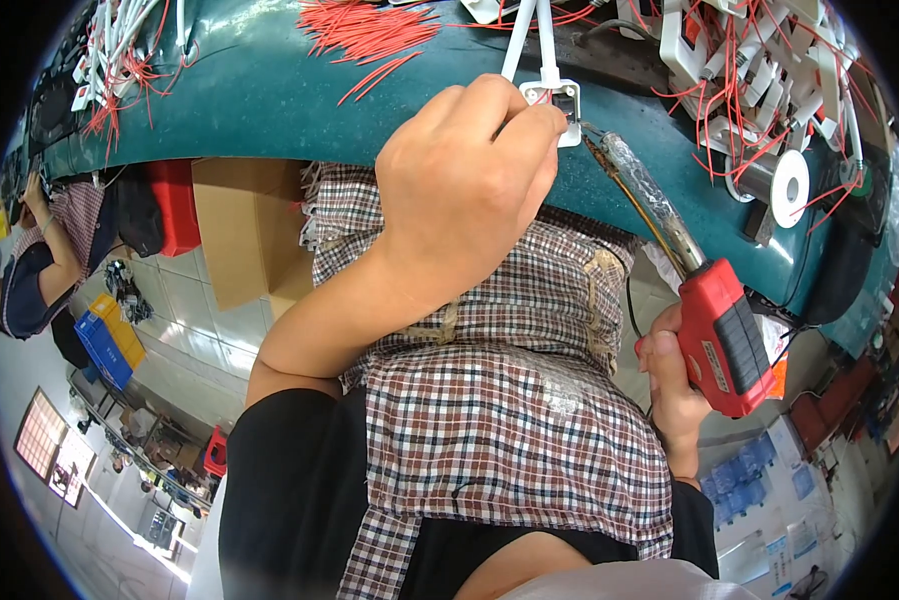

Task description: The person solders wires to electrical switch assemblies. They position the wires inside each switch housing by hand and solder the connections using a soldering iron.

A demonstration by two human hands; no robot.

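My left hand is closed, its fingertips pinched at a small white plastic housing on the green tabletop. A dark part sits inside that housing, and a white cable runs out of its far side. The exact grip is partly hidden behind my fingers. At the lower right, my right hand is wrapped round the red handle of a soldering gun. Its long metal barrel slants up and left, and the thin tip is right by the housing.
Loose red wires lie in a heap at the back. White cables with red leads are piled at far left, and white housings at right beside a solder spool. A cardboard box stands below the table; another person sits at left.
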